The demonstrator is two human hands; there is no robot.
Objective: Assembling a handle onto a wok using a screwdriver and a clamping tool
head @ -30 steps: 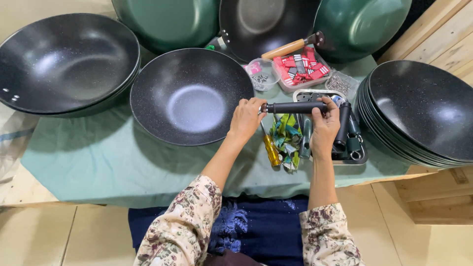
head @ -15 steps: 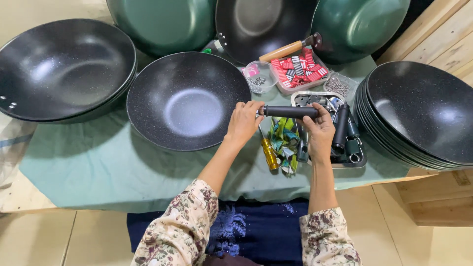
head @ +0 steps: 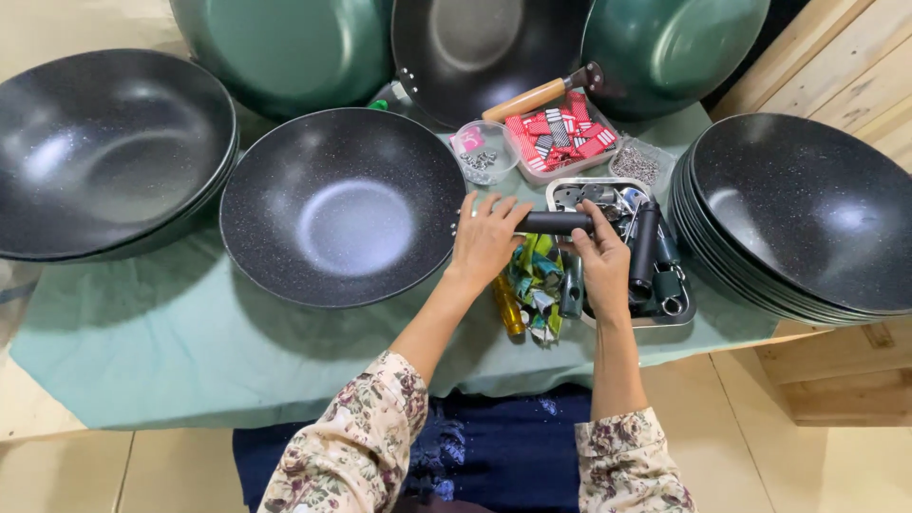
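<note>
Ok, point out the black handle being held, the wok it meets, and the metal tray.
black handle (head: pixel 556 222), head view, bare middle of the bar between both hands.
wok (head: pixel 351 204), head view, pale centre of its bowl.
metal tray (head: pixel 686 309), head view, right rim.

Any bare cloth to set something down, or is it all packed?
Free: the green cloth along the near edge, below the middle wok and left wok stack. Crowded: around both hands, left hand, right hand on the black handle, with the metal tray, small containers and right wok stack packed close.

left wok (head: pixel 104 152) cut by edge; screwdriver (head: pixel 508 309) half hidden under left hand (head: pixel 484 242).
</note>
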